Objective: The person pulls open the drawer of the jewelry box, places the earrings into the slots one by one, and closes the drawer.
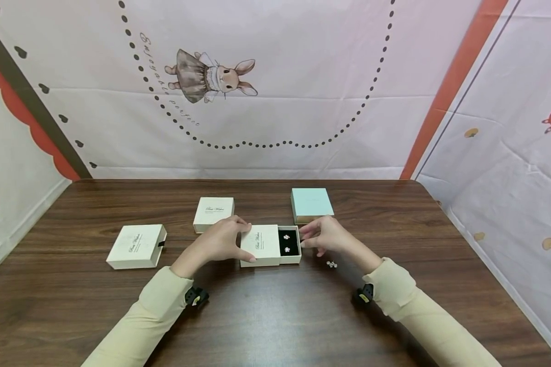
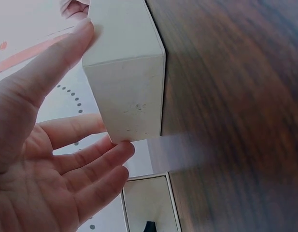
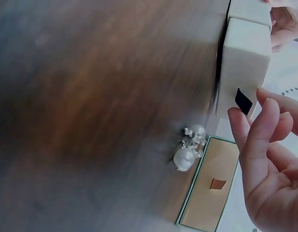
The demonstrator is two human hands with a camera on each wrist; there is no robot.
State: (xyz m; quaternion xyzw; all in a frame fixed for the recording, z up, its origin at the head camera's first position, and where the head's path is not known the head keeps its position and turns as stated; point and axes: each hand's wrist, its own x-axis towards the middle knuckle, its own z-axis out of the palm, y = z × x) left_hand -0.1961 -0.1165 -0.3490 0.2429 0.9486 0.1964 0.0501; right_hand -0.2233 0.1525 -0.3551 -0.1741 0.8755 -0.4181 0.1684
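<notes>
A cream slide-out jewelry box (image 1: 259, 246) lies on the table with its drawer (image 1: 296, 259) partly out to the right. Two flower-shaped stud earrings (image 1: 286, 243) sit on the drawer's black pad. My left hand (image 1: 221, 238) holds the box's sleeve, thumb on the near side and fingers at the far side. At the drawer's end, my right hand (image 1: 328, 235) has its fingertips by the black ribbon tab (image 3: 243, 101); the tab is not plainly pinched. A pair of pearl earrings (image 3: 190, 149) lies on the table beneath the right hand.
Another cream box (image 1: 136, 246) with a black tab lies at the left, and a further cream box (image 1: 214, 211) stands behind my left hand. A pale turquoise box (image 1: 311, 204) is behind my right hand. A printed cloth (image 1: 275, 112) hangs behind the table (image 1: 261, 316).
</notes>
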